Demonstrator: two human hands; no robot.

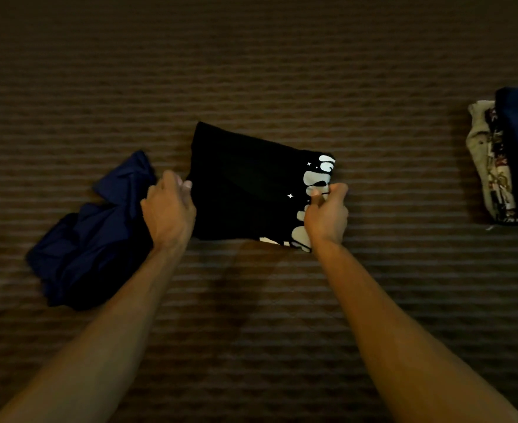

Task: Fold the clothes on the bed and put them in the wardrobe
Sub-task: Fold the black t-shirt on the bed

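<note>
Folded black cotton T-shirt with white print: soft, light, floppy. Left hand, right hand pinching opposite edges; support underneath advised.

A bedroom: clothes lie on striped bedding.

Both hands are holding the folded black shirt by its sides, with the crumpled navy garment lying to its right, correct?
Not quite: the head view shows the crumpled navy garment to the left of the folded black shirt, behind the left hand. Left and right hand do hold its sides.
</note>
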